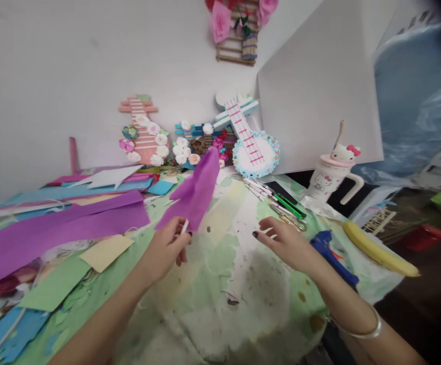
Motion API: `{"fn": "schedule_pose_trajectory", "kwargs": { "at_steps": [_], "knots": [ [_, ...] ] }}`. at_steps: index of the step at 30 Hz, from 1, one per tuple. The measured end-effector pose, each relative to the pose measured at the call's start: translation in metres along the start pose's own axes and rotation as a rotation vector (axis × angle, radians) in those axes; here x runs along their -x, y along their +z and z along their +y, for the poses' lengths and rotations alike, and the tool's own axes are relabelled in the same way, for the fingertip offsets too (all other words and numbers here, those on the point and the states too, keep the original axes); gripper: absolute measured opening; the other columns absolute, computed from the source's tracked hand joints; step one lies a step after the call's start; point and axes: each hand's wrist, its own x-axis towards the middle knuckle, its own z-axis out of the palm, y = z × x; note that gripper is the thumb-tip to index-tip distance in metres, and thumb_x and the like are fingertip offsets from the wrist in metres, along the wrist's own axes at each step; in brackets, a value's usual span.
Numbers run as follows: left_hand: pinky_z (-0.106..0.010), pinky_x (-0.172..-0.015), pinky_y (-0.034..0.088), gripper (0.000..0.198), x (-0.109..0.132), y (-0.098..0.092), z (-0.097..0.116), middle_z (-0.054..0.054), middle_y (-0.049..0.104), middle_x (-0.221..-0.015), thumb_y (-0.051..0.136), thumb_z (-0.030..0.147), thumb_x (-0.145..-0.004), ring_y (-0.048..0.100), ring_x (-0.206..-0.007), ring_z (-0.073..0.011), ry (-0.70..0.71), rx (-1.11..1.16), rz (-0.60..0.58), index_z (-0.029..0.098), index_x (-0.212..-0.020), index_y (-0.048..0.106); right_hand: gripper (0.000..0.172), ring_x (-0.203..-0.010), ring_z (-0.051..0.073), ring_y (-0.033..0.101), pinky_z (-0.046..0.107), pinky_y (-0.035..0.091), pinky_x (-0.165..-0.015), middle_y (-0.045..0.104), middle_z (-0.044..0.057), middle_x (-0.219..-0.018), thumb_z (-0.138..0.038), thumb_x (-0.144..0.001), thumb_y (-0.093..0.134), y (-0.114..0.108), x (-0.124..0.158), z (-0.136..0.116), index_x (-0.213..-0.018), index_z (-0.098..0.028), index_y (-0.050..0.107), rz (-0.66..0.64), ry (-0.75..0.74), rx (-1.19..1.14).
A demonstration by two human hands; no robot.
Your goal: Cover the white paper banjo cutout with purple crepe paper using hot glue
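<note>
Within left hand, one purple sheet

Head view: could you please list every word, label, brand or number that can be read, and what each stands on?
None can be read with certainty.
White cup: a cat print; any lettering by it is too small to read.
Upper right, above the blue object: dark marks, too blurred to read.

Matt purple paper, shiny bangle
</note>
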Motion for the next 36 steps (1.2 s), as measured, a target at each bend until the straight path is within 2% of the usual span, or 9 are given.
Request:
{"fn": "schedule_pose_trajectory", "kwargs": {
  "at_steps": [3, 6, 9, 12, 15, 20, 29, 33, 36],
  "knots": [
    [-0.033, -0.058, 0.048, 0.024, 0.001, -0.010, 0.003, -0.007, 0.065, -0.070, 0.049, 0.035, -0.076, 0.060, -0.055, -0.0198, 0.021, 0.484, -0.087, 0.017, -0.089, 0.057, 0.041, -0.074, 0.020, 0.066, 0.031, 0.051, -0.064, 0.067, 0.010, -0.098, -0.051, -0.076, 0.063, 0.028, -0.026, -0.021, -0.099, -0.018, 0.059, -0.163, 0.114, -0.506],
    [-0.036, -0.071, 0.052, 0.024, -0.001, -0.005, -0.003, -0.012, 0.069, -0.079, 0.056, 0.026, -0.073, 0.067, -0.074, -0.0246, -0.036, 0.731, -0.079, 0.012, -0.092, 0.060, 0.052, -0.071, 0.022, 0.069, 0.035, 0.054, -0.062, 0.064, 0.013, -0.110, -0.055, -0.068, 0.070, 0.049, -0.051, -0.040, -0.100, -0.017, 0.055, -0.314, 0.282, -0.941],
    [-0.039, -0.074, 0.054, 0.027, -0.004, 0.003, -0.013, -0.013, 0.070, -0.094, 0.062, 0.017, -0.069, 0.068, -0.085, -0.0286, -0.096, 0.867, -0.084, 0.013, -0.096, 0.061, 0.041, -0.079, 0.022, 0.069, 0.037, 0.054, -0.075, 0.067, 0.010, -0.103, -0.046, -0.070, 0.071, 0.063, -0.070, -0.049, -0.095, -0.017, 0.058, -0.380, 0.241, -1.296],
    [-0.040, -0.076, 0.055, 0.033, -0.009, 0.010, -0.024, -0.011, 0.069, -0.101, 0.067, 0.011, -0.065, 0.067, -0.092, -0.0298, -0.137, 0.949, -0.151, 0.015, -0.097, 0.061, 0.023, -0.075, 0.016, 0.067, 0.032, 0.054, -0.077, 0.070, 0.004, -0.084, -0.030, -0.070, 0.071, 0.076, -0.083, -0.048, -0.086, -0.017, 0.062, -0.272, 0.225, -1.484],
    [-0.038, -0.077, 0.056, 0.037, -0.013, 0.016, -0.036, -0.010, 0.069, -0.095, 0.068, 0.003, -0.059, 0.069, -0.086, -0.0265, -0.202, 0.965, -0.134, 0.014, -0.093, 0.060, 0.017, -0.072, 0.015, 0.066, 0.029, 0.055, -0.076, 0.069, 0.002, -0.077, -0.018, -0.064, 0.070, 0.086, -0.092, -0.038, -0.079, -0.016, 0.063, -0.106, 0.256, -1.538],
    [-0.033, -0.066, 0.054, 0.032, -0.019, 0.026, -0.048, -0.008, 0.069, -0.082, 0.061, 0.000, -0.054, 0.066, -0.068, -0.0191, -0.248, 0.993, -0.039, 0.014, -0.083, 0.056, 0.024, -0.084, 0.017, 0.066, 0.029, 0.057, -0.077, 0.069, 0.001, -0.079, -0.011, -0.057, 0.068, 0.090, -0.101, -0.016, -0.077, -0.021, 0.059, 0.062, 0.250, -1.542],
    [-0.031, -0.059, 0.048, 0.007, -0.021, 0.029, -0.049, -0.005, 0.066, -0.071, 0.057, 0.019, -0.069, 0.059, -0.057, -0.0162, -0.251, 0.997, 0.012, 0.016, -0.074, 0.061, 0.047, -0.080, 0.013, 0.062, 0.026, 0.054, -0.074, 0.064, 0.001, -0.088, 0.001, -0.042, 0.073, 0.090, -0.106, -0.002, -0.081, -0.019, 0.056, 0.355, 0.176, -1.521],
    [-0.032, -0.056, 0.050, 0.039, -0.025, 0.028, -0.049, -0.009, 0.066, -0.071, 0.047, 0.046, -0.085, 0.059, -0.055, -0.0175, -0.293, 1.072, 0.004, 0.012, -0.078, 0.064, 0.046, -0.075, 0.012, 0.060, 0.025, 0.051, -0.070, 0.063, -0.002, -0.078, 0.001, -0.039, 0.073, 0.086, -0.103, -0.010, -0.078, -0.018, 0.057, 0.408, 0.128, -1.496],
    [-0.031, -0.054, 0.051, 0.047, -0.025, 0.025, -0.047, -0.010, 0.066, -0.071, 0.043, 0.051, -0.088, 0.060, -0.054, -0.0169, -0.324, 1.111, -0.006, 0.010, -0.079, 0.063, 0.044, -0.069, 0.012, 0.058, 0.025, 0.049, -0.065, 0.061, -0.004, -0.072, -0.002, -0.037, 0.072, 0.088, -0.103, -0.010, -0.075, -0.018, 0.057, 0.403, 0.144, -1.446]
  ]
}}
